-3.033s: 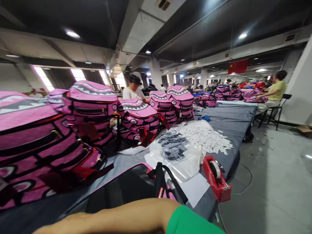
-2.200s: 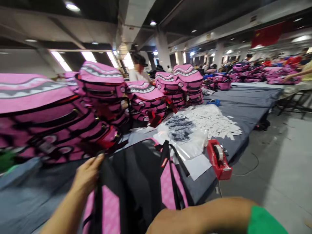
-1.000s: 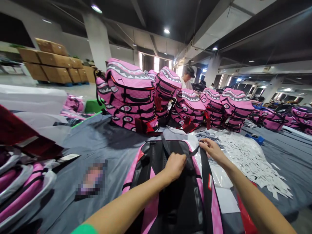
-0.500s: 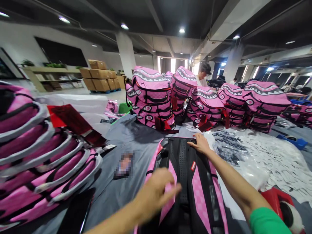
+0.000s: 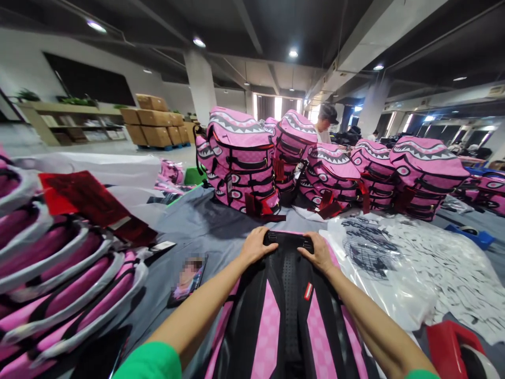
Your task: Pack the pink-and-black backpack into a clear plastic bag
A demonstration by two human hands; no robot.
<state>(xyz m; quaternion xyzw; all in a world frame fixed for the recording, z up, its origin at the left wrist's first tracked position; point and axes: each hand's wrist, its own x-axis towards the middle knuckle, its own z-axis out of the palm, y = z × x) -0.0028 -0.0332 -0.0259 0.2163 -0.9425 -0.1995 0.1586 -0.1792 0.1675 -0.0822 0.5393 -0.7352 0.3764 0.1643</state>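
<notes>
Backpack (image 5: pixel 291 300) gripped at both top corners

The left hand (image 5: pixel 254 246) and right hand (image 5: pixel 319 253) pinch its upper edge, thumbs in front; the other fingertips seem tucked behind, largely hidden. The backpack lies straps-up on the gray counter (image 5: pixel 221 231), near a red tape dispenser (image 5: pixel 450 337).

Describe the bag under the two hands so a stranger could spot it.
Start with the table covered in grey cloth. On its near side, the left hand and right hand grip the top of a black-and-pink backpack lying flat. Unlike the stacked pink backpacks with printed shark teeth beyond it, this one shows its black back panel and straps, one bearing a red label.
</notes>
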